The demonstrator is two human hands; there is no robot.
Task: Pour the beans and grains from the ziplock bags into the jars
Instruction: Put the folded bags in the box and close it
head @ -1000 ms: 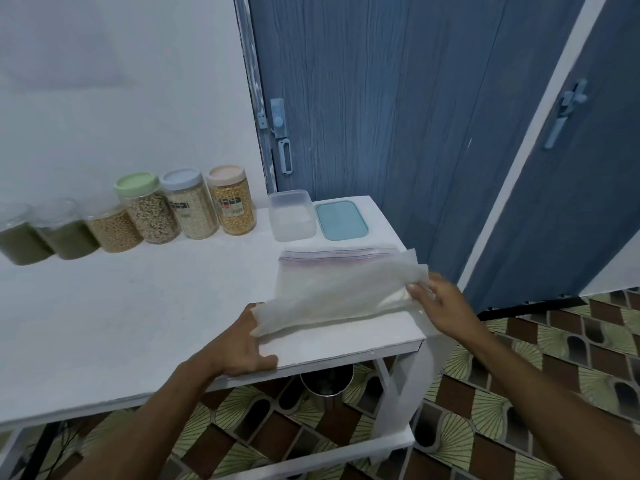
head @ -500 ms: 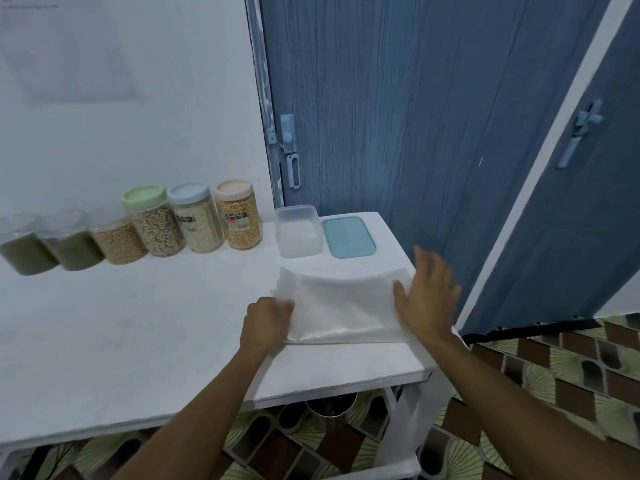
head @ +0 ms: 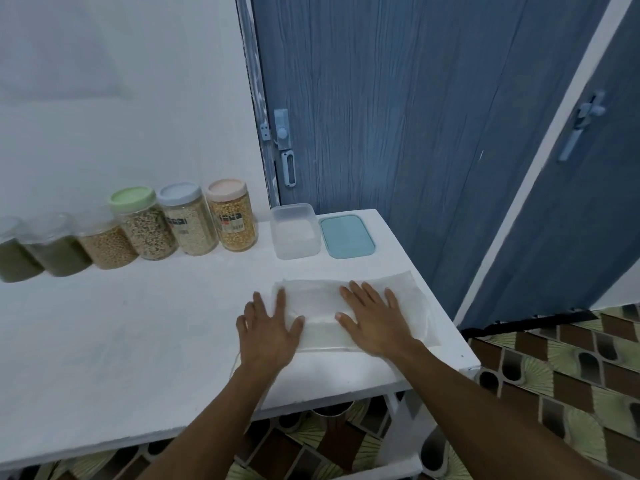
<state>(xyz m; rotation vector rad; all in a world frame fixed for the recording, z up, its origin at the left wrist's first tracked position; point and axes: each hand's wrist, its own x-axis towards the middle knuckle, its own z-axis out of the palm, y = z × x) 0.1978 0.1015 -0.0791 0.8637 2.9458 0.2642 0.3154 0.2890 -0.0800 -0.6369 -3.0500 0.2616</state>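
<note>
Near the right front corner of the white table (head: 121, 341): ziplock bags (head: 320, 308), flattened in a stack, right end close to the table's right edge, near side set back a little from the front edge. Long axis left to right, parallel with that front edge; zip end impossible to make out, number in the stack likewise. Two hands pressed flat, fingers straight and spread: left hand (head: 270, 327) half on the stack's left end, half on tabletop; right hand (head: 377, 323) wholly on it, right of middle. Along the back wall, six filled jars (head: 188, 223) in a row, three with coloured caps, well apart from the stack, a broad stretch of tabletop between. Right of them, one clear tub (head: 294, 233) and one teal lid (head: 347, 236), side by side.
</note>
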